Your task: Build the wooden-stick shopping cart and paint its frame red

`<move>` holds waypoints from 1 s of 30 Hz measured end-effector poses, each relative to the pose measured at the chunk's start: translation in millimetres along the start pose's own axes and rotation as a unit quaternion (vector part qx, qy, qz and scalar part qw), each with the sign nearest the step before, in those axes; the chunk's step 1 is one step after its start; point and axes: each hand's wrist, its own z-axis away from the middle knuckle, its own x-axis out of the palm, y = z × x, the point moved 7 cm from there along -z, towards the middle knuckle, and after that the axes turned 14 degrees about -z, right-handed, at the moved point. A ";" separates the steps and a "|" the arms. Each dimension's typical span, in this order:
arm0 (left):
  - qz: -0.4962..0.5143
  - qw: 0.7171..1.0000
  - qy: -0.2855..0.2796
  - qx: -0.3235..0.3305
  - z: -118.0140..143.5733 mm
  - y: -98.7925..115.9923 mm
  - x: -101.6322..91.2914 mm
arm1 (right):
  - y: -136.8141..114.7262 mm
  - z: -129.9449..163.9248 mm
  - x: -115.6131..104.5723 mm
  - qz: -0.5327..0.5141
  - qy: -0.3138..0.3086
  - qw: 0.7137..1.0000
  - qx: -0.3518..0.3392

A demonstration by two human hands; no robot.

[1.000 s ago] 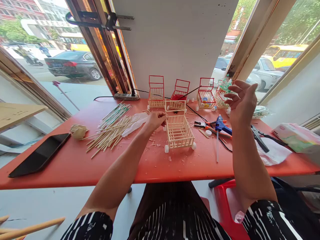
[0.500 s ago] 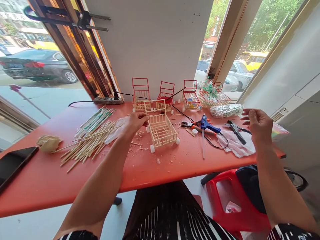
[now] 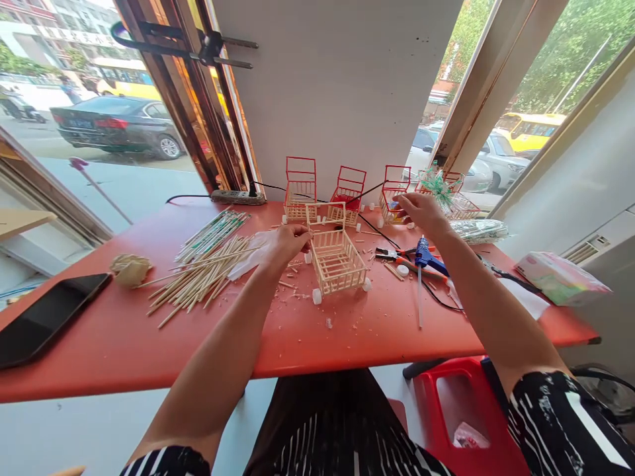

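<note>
A small shopping cart made of plain wooden sticks, with white wheels, stands on the red table in front of me. My left hand pinches its left rear side, near the upright of its handle. In the air to the right, my right hand reaches inward with its fingers loosely apart and nothing visible in them. It is in front of a stick cart with a red handle frame, partly covering it. Below that hand lie a blue glue gun and orange-handled pliers.
Two more red-framed carts stand by the wall, and another is at the right. Loose wooden sticks, a phone and a crumpled brown lump lie left. A tissue pack sits right; a red stool stands below.
My right hand has moved left and inward from the table's right side, over the area behind the glue gun. The left hand still pinches the plain cart. The view has turned slightly left.
</note>
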 end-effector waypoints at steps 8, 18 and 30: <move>0.005 1.000 -0.025 -0.012 0.7 -1.4 1.6 | 56.8 -74.6 72.1 -0.101 0.019 0.982 0.156; 0.016 0.995 -0.092 -0.046 -1.7 1.7 11.0 | 67.1 -126.6 87.3 -0.135 0.012 0.981 0.139; 0.073 0.991 -0.071 0.092 -5.8 -23.1 17.4 | 12.0 -116.7 88.3 0.056 -0.026 0.993 -0.098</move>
